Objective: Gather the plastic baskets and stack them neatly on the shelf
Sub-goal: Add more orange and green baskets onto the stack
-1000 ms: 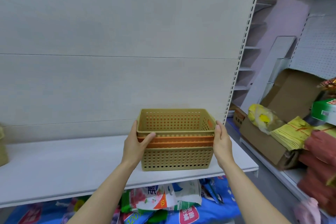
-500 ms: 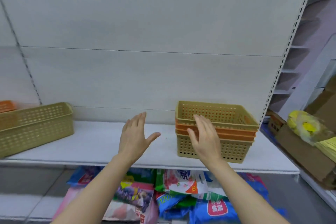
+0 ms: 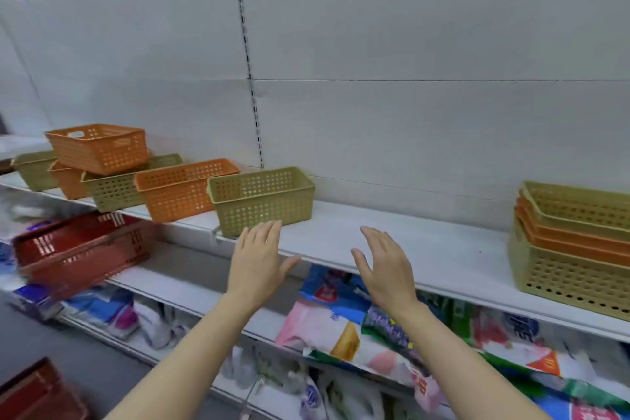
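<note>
While both hands are up in front of the shelf [image 3: 426, 259], neither one has hold of anything: the left hand [image 3: 257, 259] and right hand [image 3: 383, 264] have fingers straight and a bit spread, palms turned toward each other, forearms reaching forward. Left fingertips sit just below the green basket [image 3: 262, 199], can't tell if they touch it. Half a second ago the hands were right by the stacked baskets [image 3: 572, 245]; now that stack is way off at the right edge, and a messy bunch of loose ones showed up on the left, including an orange basket [image 3: 180, 187] beside the green one.
</note>
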Tool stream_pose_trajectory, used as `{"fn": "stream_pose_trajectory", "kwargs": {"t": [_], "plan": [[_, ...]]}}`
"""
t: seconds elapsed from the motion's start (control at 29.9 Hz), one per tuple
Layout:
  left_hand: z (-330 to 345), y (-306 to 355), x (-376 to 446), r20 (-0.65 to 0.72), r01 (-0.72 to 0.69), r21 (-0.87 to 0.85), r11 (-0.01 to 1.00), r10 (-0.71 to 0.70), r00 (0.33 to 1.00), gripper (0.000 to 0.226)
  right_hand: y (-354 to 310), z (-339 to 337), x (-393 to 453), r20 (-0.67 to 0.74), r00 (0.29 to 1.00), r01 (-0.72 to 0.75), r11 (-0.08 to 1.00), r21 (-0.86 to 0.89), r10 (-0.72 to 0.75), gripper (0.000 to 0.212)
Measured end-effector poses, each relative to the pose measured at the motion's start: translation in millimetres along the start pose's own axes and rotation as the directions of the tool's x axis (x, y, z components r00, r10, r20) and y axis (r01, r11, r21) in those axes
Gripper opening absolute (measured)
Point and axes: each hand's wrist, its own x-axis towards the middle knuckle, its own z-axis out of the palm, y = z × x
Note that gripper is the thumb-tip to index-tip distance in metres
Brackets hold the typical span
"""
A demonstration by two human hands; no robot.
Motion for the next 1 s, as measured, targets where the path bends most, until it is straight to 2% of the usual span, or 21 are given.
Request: {"fn": "stream_pose_trajectory", "kwargs": {"t": [0.17, 0.33, 0.5, 0.63, 0.77, 1.0], "plan": [[-1.5, -77.0, -12.6, 0.008, 0.134, 0.003, 0.991, -0.134, 0.991, 0.073, -49.7, 51.4, 18.6, 0.048, 0.999, 0.018, 0.999, 0.045, -0.02, 0.048], [5.2, -144.4, 5.4, -0.012, 0.264, 0.008, 0.965, -0.264, 0.965, 0.069, -68.9, 95.7, 62.1, 0.048, 0.998, 0.039, 0.997, 0.061, -0.042, 0.041], [17.9, -206.0, 27.8, -0.003, 0.401, 0.004, 0.916, -0.401, 0.916, 0.069, -70.7, 138.2, 102.7, 0.051, 0.999, 0.007, 0.997, 0.074, -0.011, 0.042], [28.1, -252.3, 47.0, -0.026, 0.521, -0.045, 0.852, -0.523, 0.852, 0.064, -69.4, 160.0, 130.2, 0.07, 0.997, -0.012, 0.998, 0.065, 0.007, 0.04], [35.2, -298.1, 68.8, -0.013, 0.611, -0.094, 0.786, -0.615, 0.789, 0.059, -64.1, 182.2, 154.3, 0.03, 0.999, -0.031, 0.999, 0.029, 0.03, 0.038], [50.4, -368.6, 133.5, 0.023, 0.687, -0.244, 0.685, -0.704, 0.71, 0.071, -53.6, 218.6, 204.2, -0.1, 0.983, -0.161, 0.985, -0.065, 0.154, 0.033]]}}
